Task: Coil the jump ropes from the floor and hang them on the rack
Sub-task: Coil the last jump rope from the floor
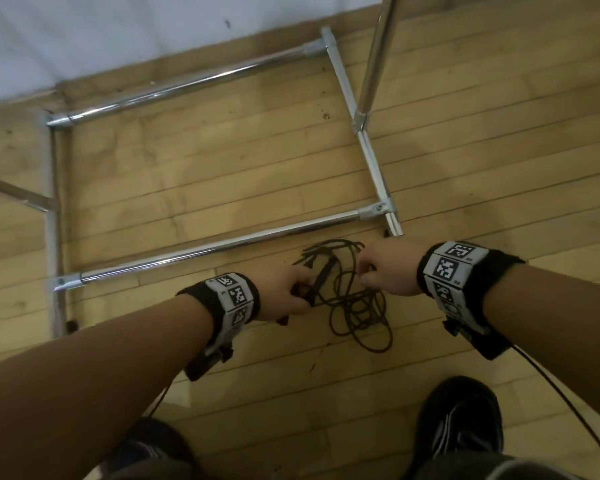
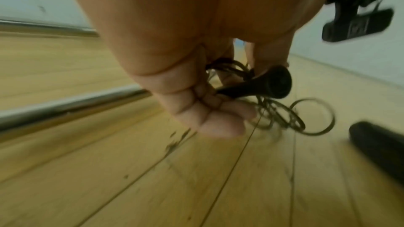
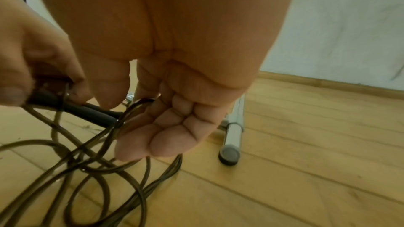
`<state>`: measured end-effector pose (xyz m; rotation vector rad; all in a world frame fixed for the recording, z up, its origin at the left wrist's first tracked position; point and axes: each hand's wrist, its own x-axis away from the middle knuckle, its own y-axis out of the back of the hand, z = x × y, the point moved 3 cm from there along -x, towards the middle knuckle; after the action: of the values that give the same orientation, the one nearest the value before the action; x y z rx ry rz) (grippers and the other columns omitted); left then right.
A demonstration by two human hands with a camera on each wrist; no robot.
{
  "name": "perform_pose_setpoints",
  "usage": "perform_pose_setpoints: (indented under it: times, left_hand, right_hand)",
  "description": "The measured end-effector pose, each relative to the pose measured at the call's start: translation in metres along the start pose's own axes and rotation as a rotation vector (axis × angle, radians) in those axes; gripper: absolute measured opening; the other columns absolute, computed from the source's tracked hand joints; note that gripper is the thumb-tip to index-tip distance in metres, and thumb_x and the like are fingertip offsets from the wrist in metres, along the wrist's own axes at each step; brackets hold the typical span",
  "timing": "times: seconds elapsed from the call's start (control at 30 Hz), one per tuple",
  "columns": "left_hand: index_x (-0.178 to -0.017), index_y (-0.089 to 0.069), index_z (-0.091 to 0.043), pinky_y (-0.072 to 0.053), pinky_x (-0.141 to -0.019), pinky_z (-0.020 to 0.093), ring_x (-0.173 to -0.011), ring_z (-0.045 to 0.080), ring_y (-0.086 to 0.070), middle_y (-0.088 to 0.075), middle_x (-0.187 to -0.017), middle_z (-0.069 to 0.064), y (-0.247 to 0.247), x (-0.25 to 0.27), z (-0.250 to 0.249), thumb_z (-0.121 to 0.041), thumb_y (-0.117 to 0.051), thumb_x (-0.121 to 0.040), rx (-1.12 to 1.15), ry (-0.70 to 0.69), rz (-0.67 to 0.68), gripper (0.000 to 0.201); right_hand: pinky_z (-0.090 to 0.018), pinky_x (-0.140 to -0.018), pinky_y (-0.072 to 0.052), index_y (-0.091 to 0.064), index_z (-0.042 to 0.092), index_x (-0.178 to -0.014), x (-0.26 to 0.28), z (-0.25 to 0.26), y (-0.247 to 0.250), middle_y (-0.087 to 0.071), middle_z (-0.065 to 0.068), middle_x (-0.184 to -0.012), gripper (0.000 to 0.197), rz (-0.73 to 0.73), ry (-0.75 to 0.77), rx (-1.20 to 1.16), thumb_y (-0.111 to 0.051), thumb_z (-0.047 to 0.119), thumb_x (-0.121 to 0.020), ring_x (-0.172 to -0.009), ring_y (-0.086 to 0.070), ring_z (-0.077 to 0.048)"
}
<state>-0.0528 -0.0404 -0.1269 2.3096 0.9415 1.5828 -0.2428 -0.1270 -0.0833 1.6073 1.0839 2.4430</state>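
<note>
A dark jump rope [image 1: 357,306] lies in a loose tangle on the wooden floor beside the chrome rack's base. My left hand [image 1: 284,296] grips its black handle [image 1: 323,278], fingers curled round it; the handle's flared end [image 2: 262,84] sticks out past the fingers [image 2: 207,110]. My right hand [image 1: 385,268] is just right of it, pinching a strand of the cord [image 3: 140,103] between thumb and curled fingers [image 3: 174,127]. Loops of rope [image 3: 98,170] hang from both hands down to the floor. The left hand [image 3: 32,58] and the handle [image 3: 87,111] also show in the right wrist view.
The rack's near base bar [image 1: 222,247] runs just beyond the hands, and its upright pole [image 1: 378,53] rises at the right. A capped rack foot [image 3: 231,141] sits by my right hand. My shoes [image 1: 461,420] are behind. A dark rounded object [image 2: 382,148] lies on the floor.
</note>
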Motion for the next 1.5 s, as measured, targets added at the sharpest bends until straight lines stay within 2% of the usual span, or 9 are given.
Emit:
perform_pose_setpoints:
  times: [0.23,0.4,0.57,0.7,0.83,0.97,1.13,1.3,1.5]
  left_hand:
    - [-0.097,-0.058,-0.047,-0.055,-0.067,0.028,-0.080,0.012,-0.071,-0.071,-0.097,-0.012,0.061,0.095,-0.022,-0.041,-0.063,-0.101,0.150,0.021,-0.120,0.009]
    - [-0.149,-0.028,-0.058,-0.056,-0.057,0.023,-0.062,0.003,-0.070,-0.072,-0.095,-0.010,0.098,0.178,-0.034,-0.040,-0.067,-0.100,0.181,0.010,-0.346,0.066]
    - [-0.155,-0.022,-0.059,-0.050,-0.056,0.014,-0.063,-0.006,-0.066,-0.066,-0.094,-0.018,0.125,0.269,-0.054,-0.067,-0.076,-0.084,0.220,-0.063,-0.486,0.089]
    - [-0.147,-0.030,-0.061,-0.053,-0.057,0.028,-0.059,0.005,-0.066,-0.072,-0.081,-0.011,0.135,0.327,-0.067,-0.068,-0.080,-0.078,0.293,-0.133,-0.551,0.085]
    - [-0.161,0.008,-0.054,-0.054,-0.062,0.036,-0.061,0.013,-0.065,-0.073,-0.079,-0.004,0.142,0.369,-0.074,-0.053,-0.083,-0.086,0.211,-0.077,-0.593,0.118]
    - [-0.165,-0.010,-0.044,-0.048,-0.061,0.023,-0.053,-0.005,-0.063,-0.073,-0.072,-0.023,0.146,0.400,-0.082,-0.046,-0.075,-0.093,-0.014,-0.023,-0.621,0.097]
    - [-0.157,-0.038,-0.037,-0.042,-0.055,0.013,-0.054,-0.009,-0.061,-0.071,-0.070,-0.017,0.146,0.414,-0.089,-0.029,-0.075,-0.093,0.045,-0.081,-0.784,0.074]
    - [-0.124,-0.055,-0.041,-0.047,-0.062,0.022,-0.056,-0.002,-0.065,-0.071,-0.071,-0.022,0.147,0.422,-0.089,-0.029,-0.068,-0.097,-0.096,-0.048,-0.684,0.033]
    - [-0.104,-0.063,-0.019,-0.059,-0.058,0.027,-0.065,0.017,-0.076,-0.078,-0.086,0.005,0.148,0.415,-0.069,-0.010,-0.059,-0.102,0.046,0.135,-0.542,0.010]
  right_hand:
    - [-0.029,-0.078,-0.049,-0.065,0.029,-0.128,0.043,0.051,0.050,-0.065,0.003,-0.124,0.031,-0.094,0.045,0.082,-0.049,0.037,-0.104,-0.102,-0.061,-0.019]
    - [-0.026,-0.069,-0.043,-0.064,0.024,-0.130,0.096,0.110,0.095,-0.066,0.001,-0.124,0.032,-0.209,0.076,0.149,-0.052,0.036,-0.103,-0.104,-0.060,-0.019]
    - [-0.022,-0.057,-0.039,-0.065,0.023,-0.128,0.171,0.171,0.143,-0.066,0.007,-0.088,0.030,-0.394,0.140,0.175,-0.055,0.031,-0.101,-0.084,-0.062,-0.014]
    - [-0.041,-0.084,-0.058,-0.067,0.017,-0.122,0.227,0.213,0.167,-0.073,-0.005,-0.106,0.029,-0.504,0.176,0.224,-0.051,0.021,-0.098,-0.093,-0.069,-0.022]
    - [-0.043,-0.090,-0.056,-0.065,0.015,-0.124,0.265,0.229,0.178,-0.068,-0.006,-0.112,0.031,-0.644,0.105,0.209,-0.053,0.026,-0.097,-0.099,-0.065,-0.025]
    - [-0.039,-0.099,-0.051,-0.053,0.024,-0.140,0.289,0.239,0.175,-0.062,0.002,-0.129,0.043,-0.696,0.167,0.062,-0.054,0.025,-0.098,-0.112,-0.060,-0.019]
    - [-0.047,-0.106,-0.047,-0.065,0.032,-0.126,0.303,0.244,0.159,-0.069,0.003,-0.123,0.039,-0.601,0.391,-0.283,-0.059,0.018,-0.090,-0.116,-0.062,-0.018]
    - [-0.047,-0.093,-0.053,-0.072,0.035,-0.100,0.309,0.234,0.160,-0.073,0.005,-0.098,0.015,-0.622,0.403,-0.222,-0.070,0.044,-0.088,-0.096,-0.067,-0.018]
    - [-0.025,-0.061,-0.045,-0.071,0.026,-0.083,0.294,0.218,0.161,-0.071,0.005,-0.071,0.037,-0.746,0.310,-0.153,-0.057,0.059,-0.094,-0.062,-0.065,-0.004]
